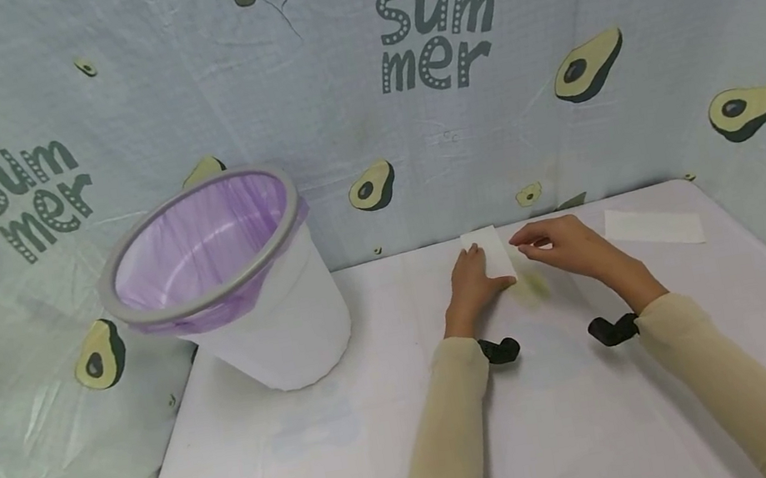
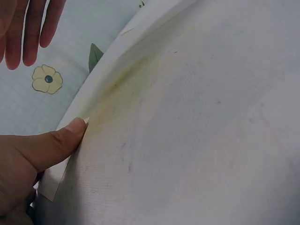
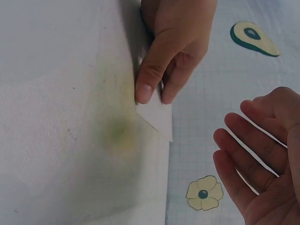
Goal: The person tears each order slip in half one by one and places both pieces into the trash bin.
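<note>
Left hand (image 1: pixel 473 279) half-closed, apparently gripping a white card (image 1: pixel 495 252) by its edges — right hand (image 1: pixel 568 243) loosely curled, empty

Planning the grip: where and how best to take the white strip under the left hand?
Probably pinch the white strip at its far right corner, coming from the right: it looks thin, and that corner lies bare while the left hand covers parts of the left side and near end.

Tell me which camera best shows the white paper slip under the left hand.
The head view: most of the white paper slip shows there, partly covered by the left hand. The right wrist view shows mainly one end; the left wrist view only narrow parts of it.
</note>
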{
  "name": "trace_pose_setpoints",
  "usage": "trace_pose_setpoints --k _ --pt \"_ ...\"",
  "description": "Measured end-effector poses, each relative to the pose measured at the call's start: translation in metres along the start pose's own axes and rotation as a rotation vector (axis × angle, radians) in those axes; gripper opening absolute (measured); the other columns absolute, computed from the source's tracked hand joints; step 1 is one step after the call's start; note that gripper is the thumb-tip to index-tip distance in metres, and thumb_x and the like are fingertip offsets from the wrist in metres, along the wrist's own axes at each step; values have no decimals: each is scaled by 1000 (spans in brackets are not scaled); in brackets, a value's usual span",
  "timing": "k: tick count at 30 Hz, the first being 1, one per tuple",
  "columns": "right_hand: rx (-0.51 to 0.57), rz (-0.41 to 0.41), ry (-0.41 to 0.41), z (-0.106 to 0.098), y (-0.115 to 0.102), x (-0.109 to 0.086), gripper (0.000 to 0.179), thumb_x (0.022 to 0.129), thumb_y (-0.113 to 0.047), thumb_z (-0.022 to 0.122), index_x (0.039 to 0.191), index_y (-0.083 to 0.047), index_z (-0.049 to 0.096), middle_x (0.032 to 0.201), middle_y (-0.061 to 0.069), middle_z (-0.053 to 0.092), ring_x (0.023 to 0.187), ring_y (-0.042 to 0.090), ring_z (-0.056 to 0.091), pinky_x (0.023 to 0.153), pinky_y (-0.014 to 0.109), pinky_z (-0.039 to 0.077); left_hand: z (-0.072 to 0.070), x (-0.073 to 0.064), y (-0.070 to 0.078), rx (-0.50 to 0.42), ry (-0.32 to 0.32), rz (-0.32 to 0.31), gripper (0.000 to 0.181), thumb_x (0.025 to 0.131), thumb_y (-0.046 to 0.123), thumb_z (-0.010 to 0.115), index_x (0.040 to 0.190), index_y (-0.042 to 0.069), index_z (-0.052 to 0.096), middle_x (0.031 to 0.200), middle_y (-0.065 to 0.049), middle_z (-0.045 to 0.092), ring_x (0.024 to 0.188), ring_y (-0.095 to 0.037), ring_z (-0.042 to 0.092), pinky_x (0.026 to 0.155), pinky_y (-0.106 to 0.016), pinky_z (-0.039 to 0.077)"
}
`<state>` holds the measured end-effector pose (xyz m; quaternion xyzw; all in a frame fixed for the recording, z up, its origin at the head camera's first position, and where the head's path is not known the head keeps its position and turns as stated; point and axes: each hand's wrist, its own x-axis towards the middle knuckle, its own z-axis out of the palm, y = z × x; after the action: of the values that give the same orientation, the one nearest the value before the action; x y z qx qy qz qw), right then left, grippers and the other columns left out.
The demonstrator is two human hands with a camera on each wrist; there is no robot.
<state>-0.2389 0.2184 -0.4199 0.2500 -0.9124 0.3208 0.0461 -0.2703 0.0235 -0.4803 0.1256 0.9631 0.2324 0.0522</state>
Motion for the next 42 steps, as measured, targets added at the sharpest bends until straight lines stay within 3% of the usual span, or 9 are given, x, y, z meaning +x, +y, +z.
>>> trace_pose_setpoints --k 9,15,22,25,29,36,42 --pt "-27 -21 -62 4 6 8 25 99 -9 64 122 1 71 119 17 72 108 36 69 93 52 55 1 -3 2 -72 33 -44 73 93 39 75 152 8 47 161 -3 40 152 -22 28 122 -33 26" --pt "-43 -6 -118 11 18 22 27 97 -3 65 123 1 70 120 18 71 110 37 67 93 53 54 -1 -5 -6 -254 86 -69 60 92 27 78 146 10 57 155 2 49 151 -25 31 121 -38 28" --pt "-51 23 -150 24 32 37 29 95 0 69 124 -3 71 124 18 69 112 39 65 93 55 52 -6 -9 -14 -407 102 -68 43 92 27 78 134 16 69 153 -10 50 146 -36 39 116 -44 36" --pt "-53 26 -117 29 35 41 22 96 -3 69 117 -3 74 120 18 71 110 38 65 93 55 52 -7 -8 -15 -453 101 -54 43 93 27 77 133 15 70 152 -13 51 146 -32 40 117 -44 35" --pt "-98 15 -93 32 36 43 14 98 -7 67 108 -2 76 108 17 75 102 36 69 89 53 53 -6 -8 -16 -478 96 -34 46 91 32 79 133 16 70 146 -7 58 144 -24 43 117 -41 36" --pt "-202 -46 -128 32 25 46 7 95 -10 72 98 -5 77 96 9 76 93 30 71 84 48 56 -9 -14 -15 -698 212 -132 39 85 43 83 118 22 78 127 3 71 126 -16 60 102 -37 49" --pt "-264 -78 -142 27 13 50 7 95 -10 73 95 -6 78 90 6 75 79 21 67 75 45 55 -12 -16 -15 -747 182 -56 37 82 39 86 115 26 79 127 9 70 122 -11 59 97 -36 51"
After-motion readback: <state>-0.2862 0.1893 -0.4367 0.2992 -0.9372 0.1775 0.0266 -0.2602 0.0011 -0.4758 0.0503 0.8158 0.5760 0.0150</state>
